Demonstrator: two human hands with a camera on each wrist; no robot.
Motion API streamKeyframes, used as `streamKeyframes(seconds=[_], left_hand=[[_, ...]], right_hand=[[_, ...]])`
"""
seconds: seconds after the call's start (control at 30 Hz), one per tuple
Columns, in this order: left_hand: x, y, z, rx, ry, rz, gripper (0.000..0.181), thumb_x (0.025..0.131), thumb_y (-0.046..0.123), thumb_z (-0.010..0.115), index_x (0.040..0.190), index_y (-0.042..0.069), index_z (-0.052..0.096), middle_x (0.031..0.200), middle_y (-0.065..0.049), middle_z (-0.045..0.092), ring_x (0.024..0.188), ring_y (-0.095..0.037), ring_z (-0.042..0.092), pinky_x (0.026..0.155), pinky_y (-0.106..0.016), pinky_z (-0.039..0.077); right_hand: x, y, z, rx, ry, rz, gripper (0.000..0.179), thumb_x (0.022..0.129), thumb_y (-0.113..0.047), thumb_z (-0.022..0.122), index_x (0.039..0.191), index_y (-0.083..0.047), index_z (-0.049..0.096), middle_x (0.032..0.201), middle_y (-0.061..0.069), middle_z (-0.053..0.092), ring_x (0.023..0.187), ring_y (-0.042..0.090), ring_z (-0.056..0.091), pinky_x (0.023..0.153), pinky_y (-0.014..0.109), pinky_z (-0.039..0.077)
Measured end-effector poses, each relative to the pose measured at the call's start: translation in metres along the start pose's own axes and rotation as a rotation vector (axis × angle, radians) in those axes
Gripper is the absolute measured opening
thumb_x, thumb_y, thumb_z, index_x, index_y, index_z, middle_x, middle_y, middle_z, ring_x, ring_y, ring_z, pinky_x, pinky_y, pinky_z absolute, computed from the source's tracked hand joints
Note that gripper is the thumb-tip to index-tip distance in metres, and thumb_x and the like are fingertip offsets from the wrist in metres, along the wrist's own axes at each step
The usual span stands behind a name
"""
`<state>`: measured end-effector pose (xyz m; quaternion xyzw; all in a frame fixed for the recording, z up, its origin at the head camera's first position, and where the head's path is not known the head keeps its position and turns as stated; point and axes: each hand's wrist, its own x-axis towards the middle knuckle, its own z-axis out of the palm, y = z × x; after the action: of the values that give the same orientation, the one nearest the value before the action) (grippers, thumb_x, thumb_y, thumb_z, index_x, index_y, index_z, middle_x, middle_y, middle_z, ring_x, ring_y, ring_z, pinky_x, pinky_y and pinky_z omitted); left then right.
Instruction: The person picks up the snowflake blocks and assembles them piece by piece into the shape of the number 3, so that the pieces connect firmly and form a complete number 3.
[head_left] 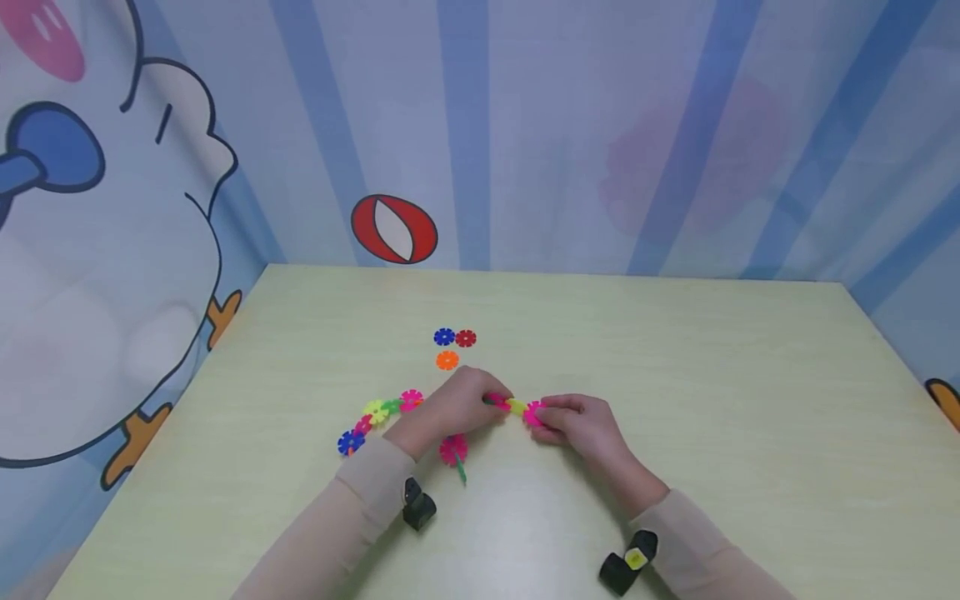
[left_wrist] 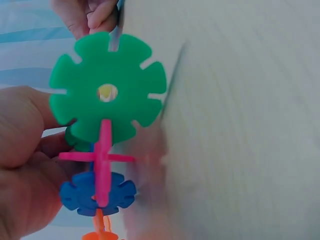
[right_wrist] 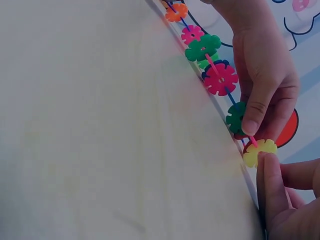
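A chain of interlocking plastic snowflake discs runs from a blue disc (head_left: 350, 442) at the left, behind my left forearm, to my right hand. My left hand (head_left: 467, 402) pinches a dark green disc (right_wrist: 235, 119) of the chain between thumb and fingers. Just right of it a yellow disc (right_wrist: 261, 152) joins a pink disc (head_left: 533, 413), which my right hand (head_left: 588, 427) pinches at the chain's end. Close to the left wrist camera, a green disc (left_wrist: 135, 85) stands with a pink disc (left_wrist: 103, 170) slotted into it. Fingers partly hide the held discs.
Beyond the hands, a loose blue disc (head_left: 444, 337), a red disc (head_left: 466, 338) and an orange disc (head_left: 447, 360) lie flat on the pale wooden table (head_left: 712, 358). A printed cloth (head_left: 555, 125) borders the table at the back and sides.
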<state>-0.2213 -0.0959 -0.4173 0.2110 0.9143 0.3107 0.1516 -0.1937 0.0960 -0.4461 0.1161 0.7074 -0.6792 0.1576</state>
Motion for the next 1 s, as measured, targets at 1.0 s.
streamKeyframes(seconds=[1.0], left_hand=[[-0.009, -0.002, 0.0, 0.047, 0.003, -0.032, 0.029, 0.087, 0.006, 0.068, 0.116, 0.005, 0.069, 0.115, -0.007, 0.068, 0.114, -0.027, 0.058, 0.098, -0.04, 0.048]], right_hand=[[0.019, -0.02, -0.012, -0.441, -0.122, -0.138, 0.033, 0.091, -0.022, 0.067, 0.111, 0.003, 0.062, 0.09, 0.009, 0.069, 0.074, 0.016, 0.063, 0.068, 0.028, 0.056]])
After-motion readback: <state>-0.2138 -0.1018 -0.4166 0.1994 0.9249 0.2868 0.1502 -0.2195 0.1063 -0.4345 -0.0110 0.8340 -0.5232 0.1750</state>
